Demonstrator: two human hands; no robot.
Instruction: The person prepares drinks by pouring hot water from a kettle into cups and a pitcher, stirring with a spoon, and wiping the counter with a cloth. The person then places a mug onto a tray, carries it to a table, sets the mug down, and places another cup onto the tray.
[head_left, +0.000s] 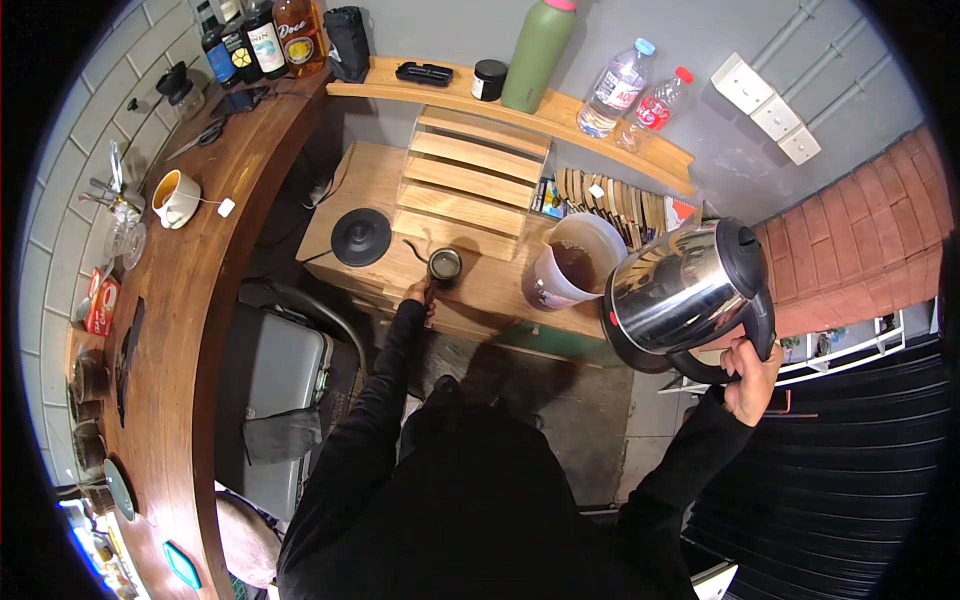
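My right hand is closed around the black handle of a large shiny steel electric kettle, held up at the right with its black lid on. My left hand grips the handle of a small gooseneck kettle with a thin curved spout pointing left. Whether this small kettle rests on the wood or hangs just above it, I cannot tell. Between the two kettles stands a translucent plastic pitcher with brown liquid in it, partly behind the electric kettle. A round black disc lies left of the gooseneck kettle.
A slatted wooden rack stands on the low wooden cabinet. The wall shelf behind holds a green bottle and two plastic bottles. Along the left runs a curved wooden counter with a cup and scissors.
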